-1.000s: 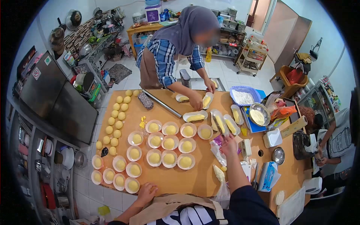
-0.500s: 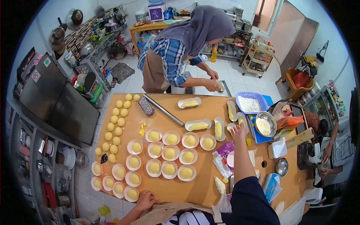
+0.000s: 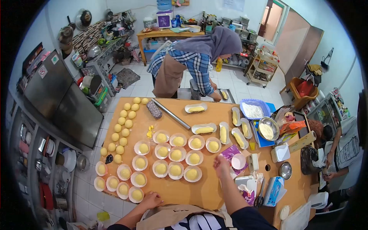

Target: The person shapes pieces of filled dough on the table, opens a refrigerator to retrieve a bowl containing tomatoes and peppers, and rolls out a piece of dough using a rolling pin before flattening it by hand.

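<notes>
My left hand [image 3: 152,200] rests at the table's near edge, close to round dough balls in white paper cups [image 3: 137,194]; its fingers are loosely spread and empty. My right hand [image 3: 221,166] hovers over the table with fingers curled, left of a purple packet [image 3: 230,152] and an empty paper cup [image 3: 238,161]; anything inside it is too small to name. Rows of cupped dough balls [image 3: 175,170] stand between my hands. Beyond them lie long white paper cases with yellow filling [image 3: 204,128]. Bare dough balls [image 3: 122,121] line the table's left side.
Across the table a person [image 3: 191,61] bends over a metal tray [image 3: 229,94]. At the right are a blue basket of flour [image 3: 253,109], a metal bowl [image 3: 268,128], scissors [image 3: 259,199] and a tissue pack [image 3: 273,191]. A steel rod [image 3: 171,114] lies at the back.
My right hand has drawn back from the long paper cases toward the near middle, its fingers now curled. The person opposite has moved away from the table and bent lower over the tray.
</notes>
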Available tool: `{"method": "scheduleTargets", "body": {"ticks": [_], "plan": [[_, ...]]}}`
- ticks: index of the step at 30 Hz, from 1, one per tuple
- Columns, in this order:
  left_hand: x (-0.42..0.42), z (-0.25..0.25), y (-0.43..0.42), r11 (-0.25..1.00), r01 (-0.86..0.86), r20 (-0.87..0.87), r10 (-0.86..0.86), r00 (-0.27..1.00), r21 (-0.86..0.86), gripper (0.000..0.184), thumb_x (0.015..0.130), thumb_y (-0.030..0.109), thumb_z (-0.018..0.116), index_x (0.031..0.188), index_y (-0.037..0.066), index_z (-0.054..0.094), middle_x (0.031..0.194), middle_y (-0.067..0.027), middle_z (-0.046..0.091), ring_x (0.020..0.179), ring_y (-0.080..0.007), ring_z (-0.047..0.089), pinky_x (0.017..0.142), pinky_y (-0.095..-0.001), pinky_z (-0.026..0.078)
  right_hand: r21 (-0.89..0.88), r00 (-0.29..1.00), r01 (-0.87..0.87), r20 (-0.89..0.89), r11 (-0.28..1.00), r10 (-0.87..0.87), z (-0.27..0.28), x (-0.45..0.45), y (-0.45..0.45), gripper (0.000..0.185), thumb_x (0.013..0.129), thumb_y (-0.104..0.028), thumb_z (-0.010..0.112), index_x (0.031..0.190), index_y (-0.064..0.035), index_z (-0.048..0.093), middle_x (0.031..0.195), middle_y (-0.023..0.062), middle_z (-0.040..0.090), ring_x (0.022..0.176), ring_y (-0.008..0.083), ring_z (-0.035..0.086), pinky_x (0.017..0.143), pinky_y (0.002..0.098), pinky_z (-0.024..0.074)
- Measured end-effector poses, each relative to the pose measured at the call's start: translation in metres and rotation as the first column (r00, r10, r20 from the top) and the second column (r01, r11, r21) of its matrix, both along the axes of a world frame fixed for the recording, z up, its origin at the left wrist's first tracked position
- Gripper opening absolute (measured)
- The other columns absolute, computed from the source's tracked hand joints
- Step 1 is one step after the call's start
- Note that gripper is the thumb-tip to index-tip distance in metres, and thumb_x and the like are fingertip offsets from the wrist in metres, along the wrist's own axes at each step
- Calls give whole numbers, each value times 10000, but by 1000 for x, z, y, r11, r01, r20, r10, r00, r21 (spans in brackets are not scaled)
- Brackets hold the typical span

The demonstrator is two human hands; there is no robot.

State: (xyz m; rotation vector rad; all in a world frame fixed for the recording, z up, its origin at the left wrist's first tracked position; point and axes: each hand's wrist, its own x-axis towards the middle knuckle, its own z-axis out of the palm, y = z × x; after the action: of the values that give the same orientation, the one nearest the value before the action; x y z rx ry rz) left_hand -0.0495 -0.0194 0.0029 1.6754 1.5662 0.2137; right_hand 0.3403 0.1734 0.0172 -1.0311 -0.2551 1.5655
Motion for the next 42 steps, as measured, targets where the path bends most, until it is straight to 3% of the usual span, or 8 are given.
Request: {"method": "scheduleTargets", "body": {"ticks": [13,17,23,26,30,33,36,42], "plan": [[-42,50,-73,973,-223,321,192,927,62,260,834,253,718,875,14,623,882,-123,616,804,-277,608,707,-351,489,-219,735,-624,163,750,658,14,-184,-138,109,936,-223,580,926,-115,564,851,21,621,726,122,569,652,264,474],[-104,56,-123,932,-255,338,160,928,258,244,850,255,705,804,30,624,848,-95,600,792,-258,601,688,-347,478,-227,662,-698,158,679,733,26,-257,-168,108,932,-224,583,932,-116,579,849,19,621,725,127,568,660,273,476],[-221,61,-241,724,-657,463,517,720,212,196,831,211,721,806,28,654,784,-77,618,727,-225,615,683,-313,510,-72,403,-910,72,408,912,14,-423,-223,109,934,-219,586,918,-111,580,851,10,619,721,121,563,665,278,470],[-287,49,-307,692,-689,338,609,718,217,163,823,178,728,815,28,664,773,-72,641,656,-168,601,655,-287,515,-69,318,-946,1,317,948,38,-522,-269,109,925,-217,609,923,-113,578,855,4,618,730,116,562,676,283,468],[-338,61,-356,397,-918,313,875,368,-29,127,828,160,733,844,43,687,797,-52,675,675,-97,589,650,-258,501,-37,121,-992,-21,120,992,39,-616,-319,128,923,-228,625,978,-117,591,897,2,623,772,117,568,715,280,466],[-362,53,-365,312,-950,478,836,268,-13,124,862,129,699,948,44,676,918,-53,679,830,-100,613,708,-254,499,-49,-4,-999,-26,-5,1000,32,-660,-337,132,929,-227,617,996,-115,593,923,5,626,800,119,575,727,282,469],[-384,42,-350,261,-952,572,761,305,160,175,853,150,704,998,54,688,952,-56,677,810,-120,626,709,-257,508,-134,-60,-989,-46,-66,997,24,-698,-332,124,931,-215,613,996,-111,592,929,13,630,811,122,579,735,278,470],[-456,58,-325,377,-925,434,827,357,42,219,879,203,686,1040,56,674,959,-40,666,851,-120,626,735,-266,504,-127,10,-992,-114,-5,993,-5,-779,-283,86,924,-156,609,963,-80,602,884,33,629,771,140,589,673,284,484]]}}
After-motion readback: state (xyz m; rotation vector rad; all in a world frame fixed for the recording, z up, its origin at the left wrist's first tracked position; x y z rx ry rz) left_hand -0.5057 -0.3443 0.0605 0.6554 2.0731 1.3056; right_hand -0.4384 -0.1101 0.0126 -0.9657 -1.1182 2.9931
